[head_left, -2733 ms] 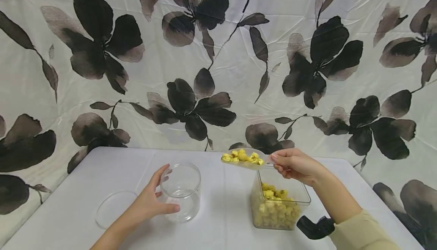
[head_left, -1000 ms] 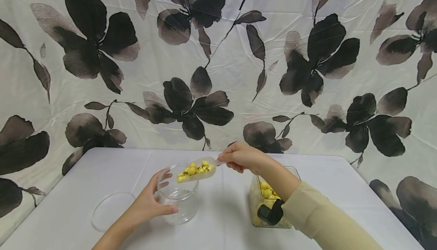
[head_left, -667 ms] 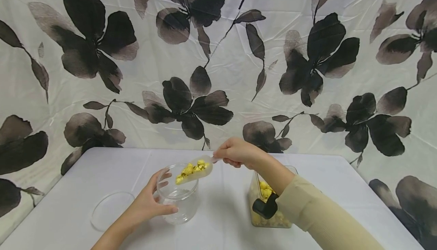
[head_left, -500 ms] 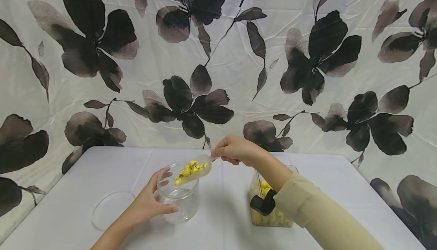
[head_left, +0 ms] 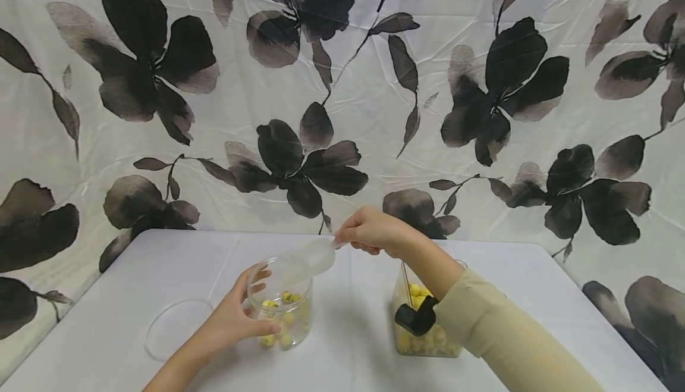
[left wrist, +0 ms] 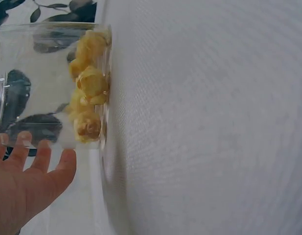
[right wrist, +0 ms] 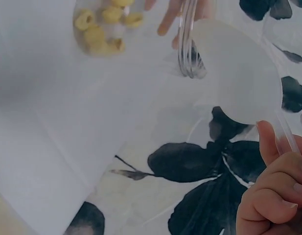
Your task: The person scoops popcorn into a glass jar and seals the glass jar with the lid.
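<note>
The left hand (head_left: 235, 319) reaches forward, thumb and fingers spread in a relaxed curve. The right hand (head_left: 369, 232) is raised, fingers curled in a pinch, its sleeved forearm crossing inward.

The clear scoop (head_left: 316, 256) in the right hand (head_left: 369, 232), level and heaped with yellow puffed pieces above the square container (head_left: 425, 344) moments ago, now tilts mouth-down over the round jar (head_left: 280, 303) and is empty. The yellow pieces (head_left: 280, 320) now lie at the bottom of the jar, which was empty before.
</note>
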Demonstrator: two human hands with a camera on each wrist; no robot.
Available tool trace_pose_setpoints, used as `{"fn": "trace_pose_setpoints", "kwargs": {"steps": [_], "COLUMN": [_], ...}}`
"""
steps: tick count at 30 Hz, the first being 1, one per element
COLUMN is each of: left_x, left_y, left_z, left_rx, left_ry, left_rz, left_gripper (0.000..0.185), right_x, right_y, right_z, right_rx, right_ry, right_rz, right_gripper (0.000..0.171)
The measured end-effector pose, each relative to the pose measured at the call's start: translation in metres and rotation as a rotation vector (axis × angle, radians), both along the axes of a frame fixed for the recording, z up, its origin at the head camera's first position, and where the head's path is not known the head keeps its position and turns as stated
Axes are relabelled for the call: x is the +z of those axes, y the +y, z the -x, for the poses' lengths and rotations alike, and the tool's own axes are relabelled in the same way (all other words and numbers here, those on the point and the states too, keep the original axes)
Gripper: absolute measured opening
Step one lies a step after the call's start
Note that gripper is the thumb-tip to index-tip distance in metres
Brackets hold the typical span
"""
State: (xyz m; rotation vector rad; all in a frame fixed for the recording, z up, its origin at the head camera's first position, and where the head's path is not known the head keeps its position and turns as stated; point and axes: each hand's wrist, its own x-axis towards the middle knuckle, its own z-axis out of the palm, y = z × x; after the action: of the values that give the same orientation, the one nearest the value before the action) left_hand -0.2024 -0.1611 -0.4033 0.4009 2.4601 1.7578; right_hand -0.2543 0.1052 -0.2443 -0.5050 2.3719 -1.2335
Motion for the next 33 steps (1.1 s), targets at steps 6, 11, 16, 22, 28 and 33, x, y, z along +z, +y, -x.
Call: {"fn": "trace_pose_setpoints", "kwargs": {"steps": [6,11,16,22,28,33], "left_x": [0.0,-0.001,-0.001,-0.003,-0.004,-0.003], "left_y": [0.0,0.001,0.0,0.0,0.0,0.0], "left_z": [0.001,0.001,0.0,-0.002,-0.003,-0.002], "left_rx": [-0.004,-0.005,-0.015,-0.019,-0.005,-0.001], "left_ry": [-0.001,0.001,0.001,0.015,0.064,0.114], "left_rz": [0.001,0.01,-0.009,-0.013,0.025,0.053], "left_gripper": [0.104,0.104,0.103,0.105,0.106,0.11], "right_x": [-0.004,-0.01,-0.016,-0.022,-0.024,-0.023], "right_y": [0.008,0.014,0.019,0.026,0.036,0.045], "right_z": [0.003,0.005,0.006,0.008,0.007,0.007], "right_rx": [0.001,-0.019,-0.039,-0.062,-0.079,-0.093], "right_ry": [0.012,0.002,-0.037,-0.081,-0.126,-0.127], "right_rz": [0.004,0.016,0.066,0.109,0.131,0.148], "right_gripper": [0.019,0.021,0.021,0.019,0.021,0.021]}}
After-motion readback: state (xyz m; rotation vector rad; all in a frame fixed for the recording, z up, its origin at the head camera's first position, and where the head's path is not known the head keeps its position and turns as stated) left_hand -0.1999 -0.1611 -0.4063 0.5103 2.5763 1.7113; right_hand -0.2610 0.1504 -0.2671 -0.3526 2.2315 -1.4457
